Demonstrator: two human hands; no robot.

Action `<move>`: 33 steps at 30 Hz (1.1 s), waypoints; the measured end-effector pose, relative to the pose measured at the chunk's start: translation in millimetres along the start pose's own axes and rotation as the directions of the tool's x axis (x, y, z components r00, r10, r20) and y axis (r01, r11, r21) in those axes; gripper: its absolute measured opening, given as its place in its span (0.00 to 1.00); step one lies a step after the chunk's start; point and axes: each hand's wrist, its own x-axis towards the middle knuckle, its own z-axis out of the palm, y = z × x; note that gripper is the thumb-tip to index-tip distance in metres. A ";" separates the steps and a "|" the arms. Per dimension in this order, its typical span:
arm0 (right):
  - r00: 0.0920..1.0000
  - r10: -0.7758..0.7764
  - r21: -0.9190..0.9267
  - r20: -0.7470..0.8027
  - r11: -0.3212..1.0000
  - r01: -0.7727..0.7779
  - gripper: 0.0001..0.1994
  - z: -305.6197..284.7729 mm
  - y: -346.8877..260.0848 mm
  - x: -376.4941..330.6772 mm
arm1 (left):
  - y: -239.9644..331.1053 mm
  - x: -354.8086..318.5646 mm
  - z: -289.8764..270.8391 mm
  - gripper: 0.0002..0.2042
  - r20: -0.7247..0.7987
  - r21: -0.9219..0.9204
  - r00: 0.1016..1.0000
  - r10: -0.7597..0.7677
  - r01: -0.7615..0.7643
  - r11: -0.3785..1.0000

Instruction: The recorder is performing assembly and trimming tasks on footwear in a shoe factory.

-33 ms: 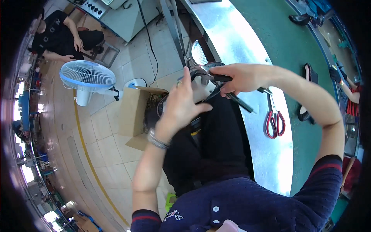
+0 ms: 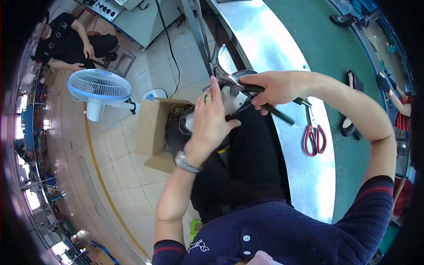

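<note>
Across my lap lies a dark shoe with a pale underside (image 2: 232,102), partly covered by my hands. My left hand (image 2: 211,117) rests over it with the fingers stretched out and the thumb apart. In my right hand (image 2: 282,89) is a pair of pincers (image 2: 230,81), with a metal head and dark handles. The fingers close around one handle, while the other handle sticks out below the hand. The pincers' head is at the shoe, close to the left fingertips; whether the jaws grip the shoe's edge I cannot tell.
Red-handled scissors (image 2: 314,140) lie on the metal bench (image 2: 309,190) at my right. An open cardboard box (image 2: 152,128) stands left of my knees. Beyond it are a blue-and-white fan (image 2: 99,86) and a seated person (image 2: 66,42). More shoes (image 2: 349,126) are at the far right.
My left hand has shifted slightly right and lower, turning more over the shoe. The pincers' free handle has swung a little, and my right hand keeps its hold.
</note>
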 end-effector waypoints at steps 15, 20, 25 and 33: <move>0.784 -0.466 -0.636 -0.411 0.762 0.119 0.29 64.1 60.2 -9.1 | -0.5 -17.4 25.4 0.41 -0.286 0.117 0.948 0.137 -0.108 0.987; 0.910 -0.346 -0.849 -0.227 0.528 -0.011 0.28 36.8 10.2 -29.4 | -13.0 -18.8 33.3 0.37 -0.285 0.308 0.922 0.260 -0.169 0.936; 0.693 -0.533 -0.575 -0.486 0.792 0.206 0.27 40.0 34.8 1.2 | -11.4 -16.4 40.8 0.34 -0.291 0.413 0.896 0.335 -0.199 0.889; 0.764 -0.371 -0.407 -0.528 0.900 0.156 0.26 41.2 30.3 14.4 | -11.2 -18.0 42.0 0.34 -0.312 0.411 0.897 0.313 -0.170 0.896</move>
